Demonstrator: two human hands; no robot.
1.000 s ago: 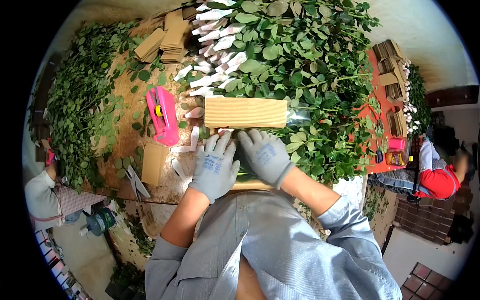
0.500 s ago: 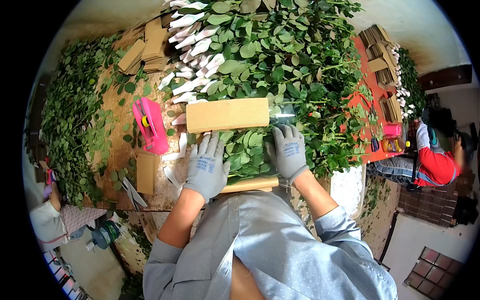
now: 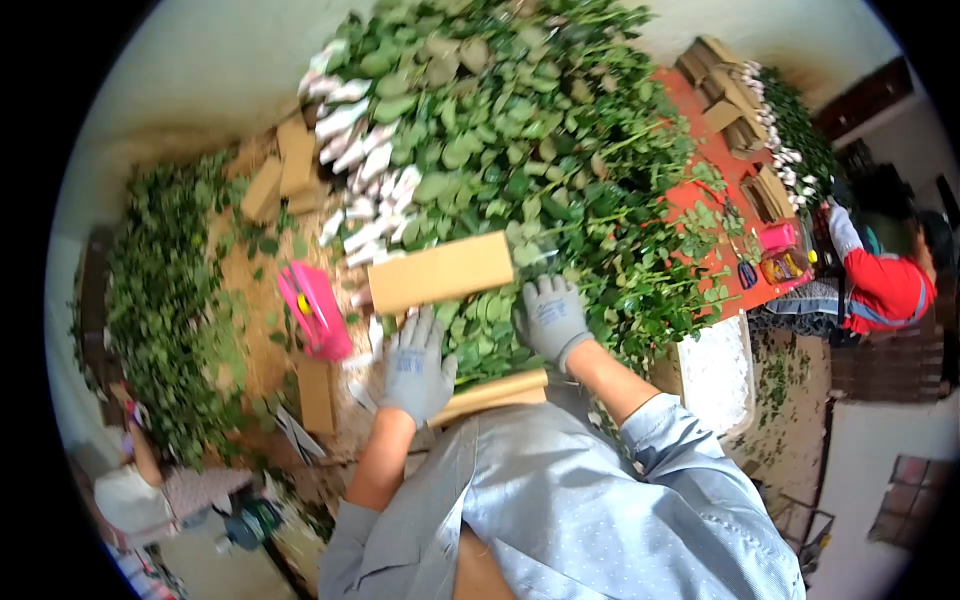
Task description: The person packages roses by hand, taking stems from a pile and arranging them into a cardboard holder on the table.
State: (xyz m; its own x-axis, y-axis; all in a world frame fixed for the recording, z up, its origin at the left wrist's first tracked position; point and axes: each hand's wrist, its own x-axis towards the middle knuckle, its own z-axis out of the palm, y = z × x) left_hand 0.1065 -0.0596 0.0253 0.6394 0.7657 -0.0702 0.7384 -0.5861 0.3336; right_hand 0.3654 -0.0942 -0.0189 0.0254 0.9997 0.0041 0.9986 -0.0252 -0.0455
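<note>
My left hand [image 3: 418,370], in a grey glove, lies with fingers stretched at the left end of a bunch of leafy stems [image 3: 483,328]. At the right end of that bunch rests my right hand [image 3: 552,316], also gloved, its fingers spread. Beyond my fingertips a cardboard piece [image 3: 440,272] lies across the bunch, tilted slightly. Another cardboard edge [image 3: 490,395] runs along the near side, against my shirt. A pink stapler-like tool [image 3: 316,312] lies left of my left hand.
Leafy stems [image 3: 520,150] with white-sleeved buds [image 3: 365,150] fill the back. Cardboard pieces [image 3: 297,155] lie back left, scissors [image 3: 298,436] front left. A red table [image 3: 690,120] holds a bottle [image 3: 785,267]. People are at far left [image 3: 150,500] and far right [image 3: 885,290].
My hands have moved apart from near the middle of the bunch to its two ends, uncovering the leaves between them. The camera view has shifted and turned.
</note>
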